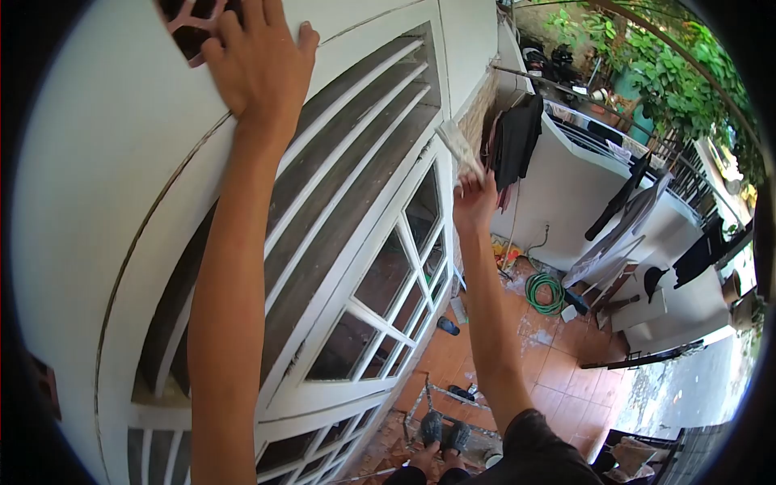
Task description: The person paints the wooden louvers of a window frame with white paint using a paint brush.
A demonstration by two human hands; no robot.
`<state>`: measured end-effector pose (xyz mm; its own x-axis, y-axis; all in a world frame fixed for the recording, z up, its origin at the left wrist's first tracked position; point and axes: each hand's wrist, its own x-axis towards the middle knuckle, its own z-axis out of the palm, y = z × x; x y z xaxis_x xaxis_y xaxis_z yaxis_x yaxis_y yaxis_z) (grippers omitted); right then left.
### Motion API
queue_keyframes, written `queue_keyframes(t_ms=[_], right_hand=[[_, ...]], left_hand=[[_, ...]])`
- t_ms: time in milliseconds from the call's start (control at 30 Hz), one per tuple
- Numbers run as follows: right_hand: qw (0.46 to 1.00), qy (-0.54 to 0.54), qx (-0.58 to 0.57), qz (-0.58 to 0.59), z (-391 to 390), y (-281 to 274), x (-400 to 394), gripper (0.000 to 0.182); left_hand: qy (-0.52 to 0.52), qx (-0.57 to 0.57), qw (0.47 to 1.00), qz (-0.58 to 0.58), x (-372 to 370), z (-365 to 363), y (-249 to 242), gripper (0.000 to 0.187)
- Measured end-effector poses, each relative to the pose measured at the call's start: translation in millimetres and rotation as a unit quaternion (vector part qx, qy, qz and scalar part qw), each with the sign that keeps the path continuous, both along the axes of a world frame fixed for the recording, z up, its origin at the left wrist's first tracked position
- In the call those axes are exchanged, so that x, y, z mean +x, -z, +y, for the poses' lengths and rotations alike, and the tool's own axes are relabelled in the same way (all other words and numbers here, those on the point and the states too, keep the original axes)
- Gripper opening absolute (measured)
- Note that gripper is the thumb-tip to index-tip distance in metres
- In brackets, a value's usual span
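My left hand (263, 61) is raised at the top left, its fingers spread against the white wall (81, 162) beside a dark reddish openwork block (194, 28). Nothing shows in its grip. My right hand (475, 202) is closed around a pale, whitish tool (461, 151), possibly a brush, held up near the upper corner of the white window frame (440, 166). Slatted vents (347, 137) lie between my two arms, above the glass panes.
Far below, my feet (436, 457) stand near a paint-spotted metal frame (428, 396) over a tiled floor (566, 372). A coiled green hose (545, 293) lies on the tiles. Dark clothes (517, 141) hang beyond my right hand, with more laundry at the right.
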<state>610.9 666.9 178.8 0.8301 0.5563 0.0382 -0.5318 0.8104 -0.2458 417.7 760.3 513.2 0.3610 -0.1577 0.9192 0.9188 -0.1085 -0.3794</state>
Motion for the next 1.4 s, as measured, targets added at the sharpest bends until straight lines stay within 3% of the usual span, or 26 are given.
queue_keyframes(t_ms=[100, 300, 500, 700, 833, 900, 1000, 1133, 1267, 1400], right_hand=[[0.991, 0.063, -0.072, -0.095, 49, -28, 48, 0.038], [0.973, 0.129, -0.148, -0.125, 117, -80, 106, 0.04], [0.964, 0.143, -0.171, -0.148, 141, -79, 106, 0.038], [0.969, 0.079, -0.162, -0.172, 125, -69, 102, 0.036], [0.973, 0.131, -0.167, -0.09, 137, -72, 121, 0.036], [0.968, 0.133, -0.177, -0.119, 143, -73, 123, 0.036], [0.961, 0.125, -0.192, -0.156, 146, -75, 118, 0.036], [0.964, 0.078, -0.173, -0.186, 137, -60, 111, 0.036], [0.969, 0.134, -0.186, -0.096, 139, -71, 117, 0.038], [0.925, 0.268, -0.149, -0.226, 146, -80, 130, 0.036]], left_hand=[[0.007, 0.021, 1.0, 0.012, 0, 7, 1, 0.042], [-0.033, 0.023, 0.999, 0.032, -1, 12, 2, 0.049], [-0.042, 0.03, 0.998, 0.037, -1, 17, 3, 0.051], [-0.051, 0.027, 0.998, 0.035, 0, 14, 3, 0.051], [-0.041, 0.017, 0.998, 0.035, -2, 19, 3, 0.047], [-0.03, 0.047, 0.998, 0.036, -2, 23, 2, 0.042], [-0.055, 0.02, 0.997, 0.044, -2, 20, 2, 0.05], [-0.045, 0.039, 0.997, 0.05, -4, 24, 2, 0.049], [-0.027, 0.053, 0.997, 0.043, -1, 24, 3, 0.044], [-0.038, 0.044, 0.997, 0.041, -1, 22, 3, 0.044]])
